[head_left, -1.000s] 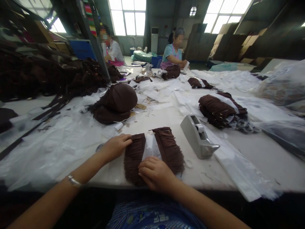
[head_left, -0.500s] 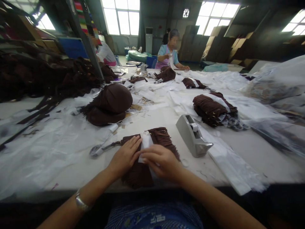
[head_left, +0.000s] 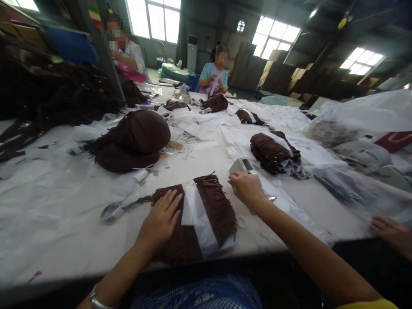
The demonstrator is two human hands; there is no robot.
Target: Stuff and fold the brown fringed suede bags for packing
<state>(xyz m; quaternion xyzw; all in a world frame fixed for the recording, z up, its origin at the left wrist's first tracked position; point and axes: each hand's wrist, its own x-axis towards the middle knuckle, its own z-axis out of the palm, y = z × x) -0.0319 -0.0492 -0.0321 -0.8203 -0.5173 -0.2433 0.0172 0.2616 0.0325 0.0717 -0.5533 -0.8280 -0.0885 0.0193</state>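
A dark brown fringed bag [head_left: 219, 208] lies flat at the table's front edge, with a white paper strip [head_left: 191, 206] across its middle. My left hand [head_left: 161, 216] rests on the left part of the bag, fingers stretched out. To the right stands a grey tape dispenser [head_left: 237, 165]. Over it my right hand [head_left: 247, 189] is closed, fingers curled against the dispenser's body; the thumb and any tape are hidden. A strap with a wrapped end [head_left: 112, 211] runs out from the bag's left side.
Brown bags with white bands [head_left: 270, 150] lie beyond the dispenser. A rounded brown bag [head_left: 144, 133] sits on plastic sheets at left. Another person's hand [head_left: 391, 229] is at the right table edge. Two co-workers [head_left: 214, 73] are across the table.
My right hand has left the paper strip and moved right onto the tape dispenser. My left hand stays on the bag. Another person's hand has appeared at right as the view shifted.
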